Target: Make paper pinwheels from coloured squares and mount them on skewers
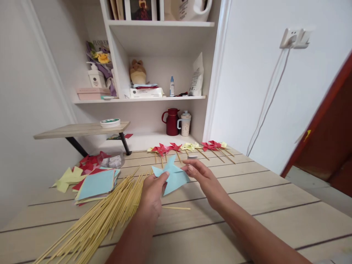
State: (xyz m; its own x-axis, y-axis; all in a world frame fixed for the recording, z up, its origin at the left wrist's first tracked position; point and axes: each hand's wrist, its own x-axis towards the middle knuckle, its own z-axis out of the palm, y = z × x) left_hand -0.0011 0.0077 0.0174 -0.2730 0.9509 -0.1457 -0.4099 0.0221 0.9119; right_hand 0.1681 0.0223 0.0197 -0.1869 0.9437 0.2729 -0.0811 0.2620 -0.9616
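My left hand (153,192) pinches the left edge of a light blue folded paper pinwheel (172,176) held just above the wooden table (247,205). My right hand (202,176) touches the paper's right side with its fingertips. A loose wooden stick (176,208) lies on the table under my hands. A big pile of thin wooden sticks (101,216) fans out at the left beside my left wrist.
A stack of blue, red and yellow paper squares (96,183) lies at the left. Finished red and yellow pinwheels on sticks (189,148) line the table's far edge. Behind stand shelves with a red jug (172,122), a cup (185,124) and a small side shelf (82,130).
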